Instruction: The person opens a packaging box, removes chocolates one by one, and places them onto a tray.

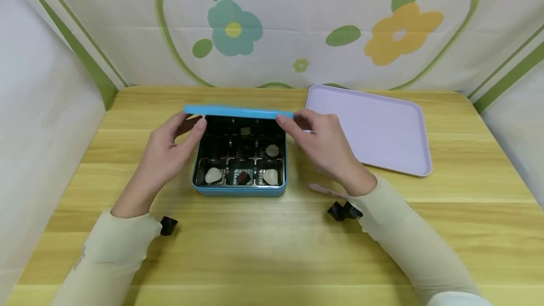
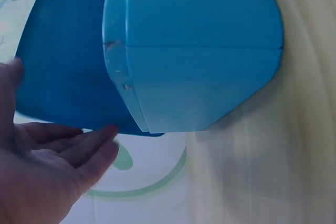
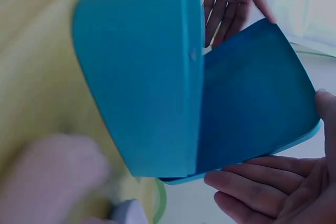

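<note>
A blue tin box (image 1: pixel 239 191) stands on the wooden table, its black insert (image 1: pixel 216 148) divided into compartments. Two whitish lumps (image 1: pixel 213 175) lie in the front corner compartments, a dark brown piece (image 1: pixel 243 178) between them. Behind these sit a pale scalloped piece (image 1: pixel 272 150) and a small beige block (image 1: pixel 245 131); the other compartments are dark. Tilted up over the back of the box is its blue lid (image 1: pixel 238 112). My left hand (image 1: pixel 170 148) holds the lid's left end between thumb and fingers. At the right end, my right hand (image 1: pixel 323 143) grips it likewise.
A lavender tray (image 1: pixel 378 131) lies at the back right, behind my right hand. Beside my right wrist is a pinkish strip (image 1: pixel 325 189), partly hidden. A flowered white curtain (image 1: pixel 276 32) hangs along the table's back edge.
</note>
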Available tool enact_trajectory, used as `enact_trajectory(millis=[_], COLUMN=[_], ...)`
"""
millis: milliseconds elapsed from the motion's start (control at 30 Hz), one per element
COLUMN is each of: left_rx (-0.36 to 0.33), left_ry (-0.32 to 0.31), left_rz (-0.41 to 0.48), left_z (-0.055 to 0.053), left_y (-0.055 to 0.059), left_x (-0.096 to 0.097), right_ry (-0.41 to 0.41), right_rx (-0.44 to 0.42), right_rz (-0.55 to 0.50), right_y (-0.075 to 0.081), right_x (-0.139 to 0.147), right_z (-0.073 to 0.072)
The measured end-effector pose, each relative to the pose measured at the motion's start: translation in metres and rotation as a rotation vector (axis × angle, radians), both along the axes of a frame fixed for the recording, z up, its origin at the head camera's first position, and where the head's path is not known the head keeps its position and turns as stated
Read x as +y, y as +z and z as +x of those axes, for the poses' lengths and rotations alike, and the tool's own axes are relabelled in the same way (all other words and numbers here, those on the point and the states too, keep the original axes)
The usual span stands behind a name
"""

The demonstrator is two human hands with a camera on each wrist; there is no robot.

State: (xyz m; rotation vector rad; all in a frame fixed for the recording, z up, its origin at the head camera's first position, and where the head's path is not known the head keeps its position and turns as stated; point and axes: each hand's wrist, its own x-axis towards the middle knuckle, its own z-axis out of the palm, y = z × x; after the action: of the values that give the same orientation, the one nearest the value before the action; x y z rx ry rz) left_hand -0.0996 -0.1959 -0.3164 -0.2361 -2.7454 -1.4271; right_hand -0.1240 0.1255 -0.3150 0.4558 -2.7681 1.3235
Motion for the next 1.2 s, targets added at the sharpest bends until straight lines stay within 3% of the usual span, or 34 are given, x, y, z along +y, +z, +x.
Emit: enact_trajectory(millis=[133, 267, 400, 533, 667, 933, 1067, 1200], left_rx=[0.046, -0.026, -0.079, -0.065, -0.047, 0.016, -0.005, -0.044], left_ry=[0.007, 0.036, 0.065, 0.096, 0.118, 0.110, 0.121, 0.149], left_rz=[-0.029, -0.045, -0.001, 0.013, -0.029, -0.096, -0.087, -0.073], left_z=[-0.012, -0.021, -0.027, -0.031, -0.037, -0.054, -0.061, -0.067], left_y=[0.001, 0.001, -0.001, -0.002, -0.001, 0.000, 0.002, 0.004], left_x=[0.000, -0.001, 0.002, 0.004, 0.006, 0.002, 0.002, 0.002], right_ry=[-0.030, -0.079, -0.105, -0.128, -0.166, -0.128, -0.119, -0.088], right_rx=[0.021, 0.093, 0.159, 0.139, 0.101, 0.132, 0.141, 0.088], right_rz=[0.051, 0.141, 0.201, 0.164, 0.133, 0.147, 0.134, 0.113], right_y=[0.008, 0.011, 0.013, 0.016, 0.016, 0.005, 0.002, 0.000], right_x=[-0.004, -0.010, -0.017, -0.020, -0.019, -0.018, -0.015, -0.015], right_z=[-0.014, -0.024, -0.031, -0.039, -0.044, -0.052, -0.056, -0.062])
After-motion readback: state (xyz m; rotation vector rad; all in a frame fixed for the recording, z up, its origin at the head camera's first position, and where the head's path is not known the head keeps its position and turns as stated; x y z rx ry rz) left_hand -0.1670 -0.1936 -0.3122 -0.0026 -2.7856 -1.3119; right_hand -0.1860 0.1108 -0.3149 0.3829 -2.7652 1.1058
